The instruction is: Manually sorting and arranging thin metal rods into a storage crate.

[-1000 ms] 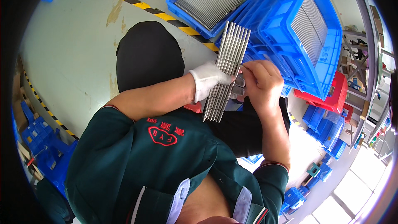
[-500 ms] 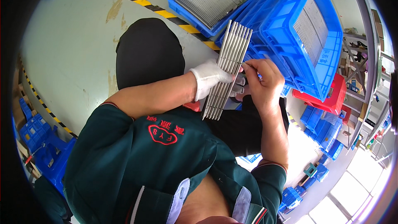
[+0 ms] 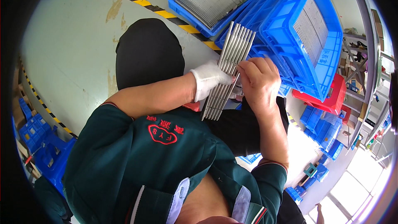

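Observation:
A row of slim silvery metal rods (image 3: 234, 49) slants above my lap, lying side by side with their far ends toward the blue crates. My left hand (image 3: 210, 79), in a white glove, wraps round the row near its middle. Some gloved fingers show on the right side of the rods. At the right edge of the row, the bare fingers of my right hand (image 3: 261, 83) are pinched together against the rods. Whatever sits between those fingertips is too small or hidden to make out.
A blue crate (image 3: 177, 7) full of rods lies beyond my hands. Right of it stands a tilted blue crate (image 3: 286, 20), also holding rods, with a red stool (image 3: 336, 99) by it. Yellow-black tape (image 3: 143, 2) crosses the floor. Someone's arm (image 3: 319, 214) shows at lower right.
My right hand has moved slightly left and up along the rods' edge, its fingers now closer together. The rods' far ends look a little more spread. Another person's arm has appeared at lower right.

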A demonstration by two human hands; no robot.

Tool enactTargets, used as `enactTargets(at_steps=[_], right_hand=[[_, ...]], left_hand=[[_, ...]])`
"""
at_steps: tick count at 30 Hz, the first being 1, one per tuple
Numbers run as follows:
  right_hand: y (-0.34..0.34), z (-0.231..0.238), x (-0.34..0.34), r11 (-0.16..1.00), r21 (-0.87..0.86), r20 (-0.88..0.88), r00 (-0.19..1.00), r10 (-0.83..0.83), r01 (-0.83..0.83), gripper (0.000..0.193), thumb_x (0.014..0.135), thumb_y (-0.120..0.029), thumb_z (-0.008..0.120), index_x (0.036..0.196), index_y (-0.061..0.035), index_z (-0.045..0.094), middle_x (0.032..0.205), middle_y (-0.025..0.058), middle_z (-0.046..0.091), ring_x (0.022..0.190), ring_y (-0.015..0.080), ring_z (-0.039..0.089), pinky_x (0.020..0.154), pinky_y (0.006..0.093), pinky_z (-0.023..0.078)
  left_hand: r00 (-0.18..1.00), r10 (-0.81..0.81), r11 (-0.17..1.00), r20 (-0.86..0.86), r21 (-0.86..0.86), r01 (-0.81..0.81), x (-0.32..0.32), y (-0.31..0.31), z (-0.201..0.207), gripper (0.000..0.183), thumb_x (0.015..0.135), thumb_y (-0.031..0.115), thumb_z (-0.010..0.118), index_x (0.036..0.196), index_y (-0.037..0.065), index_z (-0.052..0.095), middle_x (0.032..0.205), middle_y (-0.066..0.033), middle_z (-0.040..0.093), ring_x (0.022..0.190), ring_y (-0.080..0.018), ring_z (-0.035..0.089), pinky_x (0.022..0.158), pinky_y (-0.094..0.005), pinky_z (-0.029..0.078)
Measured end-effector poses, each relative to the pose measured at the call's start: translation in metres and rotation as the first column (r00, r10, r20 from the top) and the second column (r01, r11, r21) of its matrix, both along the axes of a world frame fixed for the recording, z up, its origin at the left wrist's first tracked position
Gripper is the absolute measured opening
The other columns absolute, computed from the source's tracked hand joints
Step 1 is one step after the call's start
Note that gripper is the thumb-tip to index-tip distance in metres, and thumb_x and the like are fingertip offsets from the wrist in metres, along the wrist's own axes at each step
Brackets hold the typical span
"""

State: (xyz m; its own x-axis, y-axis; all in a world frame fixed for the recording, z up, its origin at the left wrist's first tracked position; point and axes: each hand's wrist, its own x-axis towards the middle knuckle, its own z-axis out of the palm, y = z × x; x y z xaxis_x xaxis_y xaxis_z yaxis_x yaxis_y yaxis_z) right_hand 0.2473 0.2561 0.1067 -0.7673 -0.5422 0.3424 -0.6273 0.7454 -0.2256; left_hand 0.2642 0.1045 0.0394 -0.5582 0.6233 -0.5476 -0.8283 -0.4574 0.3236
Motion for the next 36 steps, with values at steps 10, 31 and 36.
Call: enactTargets(at_steps=[10,31,36], right_hand=[[0.005,0.000,0.002,0.947,-0.268,0.249,0.962,-0.110,0.178,0.010,0.067,-0.002,0.071,0.075,-0.0038,0.066,0.071,0.0082,0.061,0.065,0.0257,0.057,0.059,0.0341,0.046],[-0.002,0.008,0.003,0.990,-0.140,0.052,0.998,-0.022,0.029,0.010,0.067,0.000,0.071,0.075,-0.0039,0.066,0.070,0.0060,0.060,0.063,0.0215,0.055,0.057,0.0307,0.044],[0.000,0.000,0.002,0.937,-0.301,0.269,0.958,-0.096,0.178,0.008,0.068,-0.001,0.071,0.075,-0.0032,0.067,0.068,0.0071,0.059,0.062,0.0229,0.055,0.057,0.0324,0.044]], left_hand=[[1.000,-0.013,1.000,-0.001,0.005,0.013,-0.001,0.001,0.000,0.024,0.085,0.001,0.058,0.109,0.004,0.058,0.093,-0.0099,0.062,0.082,-0.0242,0.064,0.073,-0.0400,0.056],[0.999,-0.038,0.999,-0.004,-0.026,0.037,-0.001,0.003,-0.005,0.027,0.085,0.002,0.059,0.112,0.002,0.056,0.096,-0.0111,0.062,0.086,-0.0260,0.065,0.077,-0.0415,0.056],[0.999,-0.030,0.999,-0.031,0.041,0.031,-0.002,0.001,0.001,0.029,0.086,0.001,0.057,0.115,0.004,0.055,0.097,-0.0117,0.062,0.087,-0.0274,0.065,0.079,-0.0421,0.056]])
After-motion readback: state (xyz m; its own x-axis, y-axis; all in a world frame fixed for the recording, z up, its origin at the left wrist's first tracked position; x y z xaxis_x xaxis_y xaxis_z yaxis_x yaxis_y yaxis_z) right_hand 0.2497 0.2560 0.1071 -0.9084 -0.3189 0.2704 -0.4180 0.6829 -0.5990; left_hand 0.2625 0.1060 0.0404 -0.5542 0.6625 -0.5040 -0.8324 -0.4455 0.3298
